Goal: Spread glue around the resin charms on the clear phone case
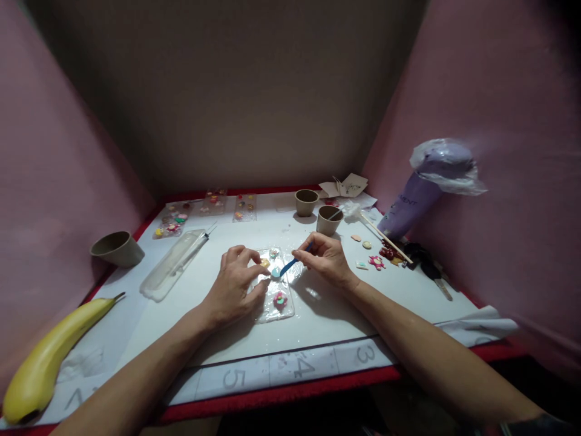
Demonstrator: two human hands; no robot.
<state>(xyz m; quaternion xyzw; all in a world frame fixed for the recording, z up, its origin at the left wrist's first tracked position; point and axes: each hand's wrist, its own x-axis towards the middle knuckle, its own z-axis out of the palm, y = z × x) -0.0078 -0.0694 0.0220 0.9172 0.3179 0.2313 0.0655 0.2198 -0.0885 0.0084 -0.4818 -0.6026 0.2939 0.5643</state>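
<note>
A clear phone case (267, 312) lies on the white sheet in front of me, with a pink flower-like charm (280, 300), a yellow piece and a round light-blue piece (276, 274) on it. My right hand (324, 257) pinches a small blue tool (289, 266), its tip at the edge of the light-blue piece. From the left, my left hand (238, 281) rests over the case's edge, fingers spread and curved, a fingertip beside the same piece. Nothing shows between its thumb and fingers.
Decorated clear cases (245, 208) lie at the back left. Brown cups (306, 203) stand behind my hands, another cup (118, 249) at left. A banana (54, 357) lies front left. Loose charms (376, 262), a stick (385, 237) and a purple bottle (413, 200) are at right.
</note>
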